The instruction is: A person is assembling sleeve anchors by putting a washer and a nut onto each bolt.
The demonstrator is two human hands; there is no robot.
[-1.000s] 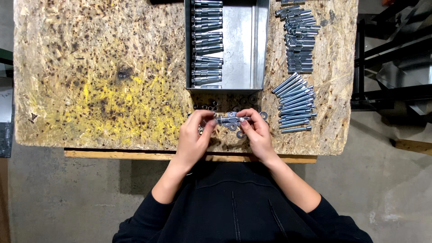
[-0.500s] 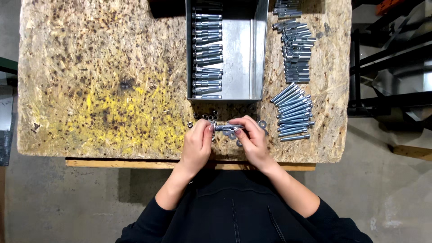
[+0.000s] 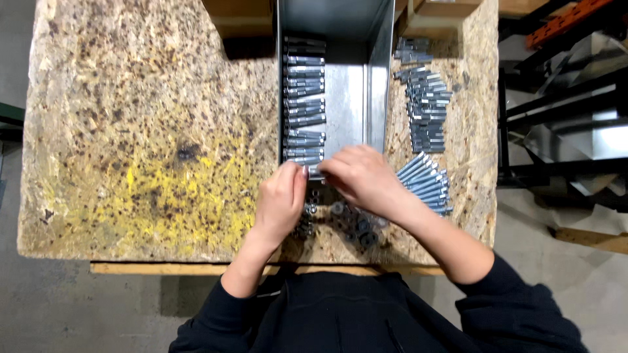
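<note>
Both hands have slid forward from the table edge to the near end of the open grey sheet-metal tray (image 3: 376,98). Left hand (image 3: 281,202) and right hand (image 3: 360,176) pinch together, apparently on one stiff, heavy steel bolt (image 3: 313,171), best gripped by its ends; loose nuts (image 3: 340,212) lie below.

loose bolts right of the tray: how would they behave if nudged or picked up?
The bolts look like rigid metal, so probably stiff and heavy for their size. Their round shanks lie side by side on the flat board, so a sideways nudge would likely roll them. The shiny finish suggests they may be somewhat slick between fingers.
</note>
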